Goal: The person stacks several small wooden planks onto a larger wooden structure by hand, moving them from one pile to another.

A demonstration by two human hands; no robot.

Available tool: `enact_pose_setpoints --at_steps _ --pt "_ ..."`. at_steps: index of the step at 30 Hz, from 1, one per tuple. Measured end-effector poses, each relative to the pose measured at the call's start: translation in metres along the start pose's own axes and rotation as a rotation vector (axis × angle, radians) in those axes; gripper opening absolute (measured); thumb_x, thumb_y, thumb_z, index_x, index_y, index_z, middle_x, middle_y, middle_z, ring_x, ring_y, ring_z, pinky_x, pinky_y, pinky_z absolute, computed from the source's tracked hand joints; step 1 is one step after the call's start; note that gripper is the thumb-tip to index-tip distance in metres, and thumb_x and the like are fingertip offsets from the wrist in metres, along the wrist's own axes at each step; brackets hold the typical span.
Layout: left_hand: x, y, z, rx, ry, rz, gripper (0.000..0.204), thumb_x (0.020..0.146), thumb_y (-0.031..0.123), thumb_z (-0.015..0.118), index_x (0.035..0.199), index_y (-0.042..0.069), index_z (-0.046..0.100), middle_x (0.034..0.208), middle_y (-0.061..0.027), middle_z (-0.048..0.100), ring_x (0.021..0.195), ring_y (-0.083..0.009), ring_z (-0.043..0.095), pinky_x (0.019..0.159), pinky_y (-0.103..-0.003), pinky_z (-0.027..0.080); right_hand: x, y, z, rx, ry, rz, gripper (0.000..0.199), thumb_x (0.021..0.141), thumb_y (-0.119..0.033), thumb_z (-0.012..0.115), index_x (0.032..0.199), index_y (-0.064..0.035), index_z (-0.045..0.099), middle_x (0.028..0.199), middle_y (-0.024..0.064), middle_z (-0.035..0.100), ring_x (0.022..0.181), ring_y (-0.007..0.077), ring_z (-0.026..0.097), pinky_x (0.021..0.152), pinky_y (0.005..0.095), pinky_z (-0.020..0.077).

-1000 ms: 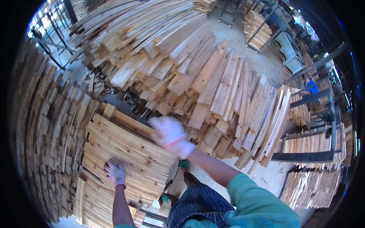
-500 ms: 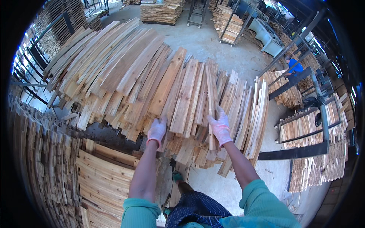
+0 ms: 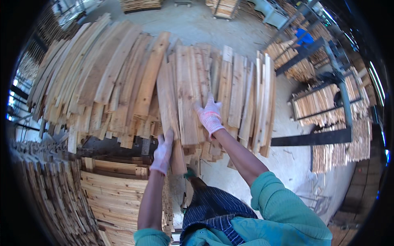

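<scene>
A wide spread of long wooden planks [image 3: 186, 92] lies across the pile before me, their near ends uneven. My left hand [image 3: 163, 153], in a pale pinkish glove, is closed at the left edge of a plank [image 3: 167, 108] whose near end sticks out toward me past its neighbours. What its fingertips do under the edge is hidden. Farther up and to the right, my right hand [image 3: 210, 116], gloved alike, rests on the right side of the middle planks, thumb and fingers apart. Several planks lie between the two hands.
A stack of wood with its ends outward [image 3: 49, 192] stands at lower left, beside wide flat boards [image 3: 111, 192]. A dark metal bar [image 3: 312, 137] juts in at right, near racked wood [image 3: 324, 106]. A person in blue [image 3: 303, 37] is at the far right.
My right hand has moved left and up over the planks. My left hand is a little lower, and one plank beside it now sticks out nearer to me. The view has shifted.
</scene>
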State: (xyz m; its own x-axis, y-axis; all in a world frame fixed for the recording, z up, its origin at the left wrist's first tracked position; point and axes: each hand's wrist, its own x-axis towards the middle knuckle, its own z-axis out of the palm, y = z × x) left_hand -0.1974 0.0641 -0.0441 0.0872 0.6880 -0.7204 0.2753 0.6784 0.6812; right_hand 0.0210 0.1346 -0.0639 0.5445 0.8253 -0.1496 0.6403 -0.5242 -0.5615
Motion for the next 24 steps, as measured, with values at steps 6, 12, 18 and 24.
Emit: enact_pose_setpoints --at_steps 6,12,18,24 --pt "-0.05 -0.146 -0.022 -0.633 -0.26 -0.051 0.089 0.089 0.061 0.066 0.156 0.012 0.034 0.151 -0.0181 0.048 0.137 -0.0332 0.048 0.11 -0.045 0.043 -0.113 0.062 -0.032 0.459 -0.451 0.108 0.096 0.086 -0.042 0.076 0.153 0.0071 0.029 0.144 0.0245 0.049 0.128 0.0329 0.055 0.108 0.0393 0.0434" --pt "0.019 -0.141 -0.047 -0.713 -0.281 -0.197 0.101 0.082 0.069 0.071 0.156 0.011 0.035 0.15 -0.0145 0.05 0.129 -0.0277 0.056 0.106 -0.046 0.049 -0.15 0.072 0.018 0.792 -0.617 0.249 0.088 0.088 -0.036 0.078 0.15 0.006 0.033 0.138 0.0164 0.057 0.124 0.0241 0.056 0.106 0.0349 0.0448" --pt "-0.026 -0.152 -0.053 -0.555 -0.233 -0.055 0.103 0.083 0.064 0.073 0.157 0.005 0.032 0.152 -0.0131 0.047 0.134 -0.0222 0.051 0.109 -0.04 0.046 -0.188 0.03 -0.032 0.886 -0.748 0.422 0.081 0.09 -0.029 0.076 0.151 0.0004 0.031 0.14 0.0169 0.055 0.125 0.0268 0.056 0.109 0.0403 0.0435" --pt "-0.061 -0.221 -0.078 -0.895 -0.559 -0.133 0.074 0.094 0.052 0.067 0.149 0.007 0.045 0.143 -0.0072 0.056 0.129 -0.0199 0.055 0.107 -0.036 0.048 -0.263 0.043 -0.048 1.098 -0.916 0.545 0.066 0.093 -0.031 0.072 0.147 -0.0113 0.041 0.135 0.0117 0.059 0.126 0.0275 0.057 0.102 0.0498 0.0524"
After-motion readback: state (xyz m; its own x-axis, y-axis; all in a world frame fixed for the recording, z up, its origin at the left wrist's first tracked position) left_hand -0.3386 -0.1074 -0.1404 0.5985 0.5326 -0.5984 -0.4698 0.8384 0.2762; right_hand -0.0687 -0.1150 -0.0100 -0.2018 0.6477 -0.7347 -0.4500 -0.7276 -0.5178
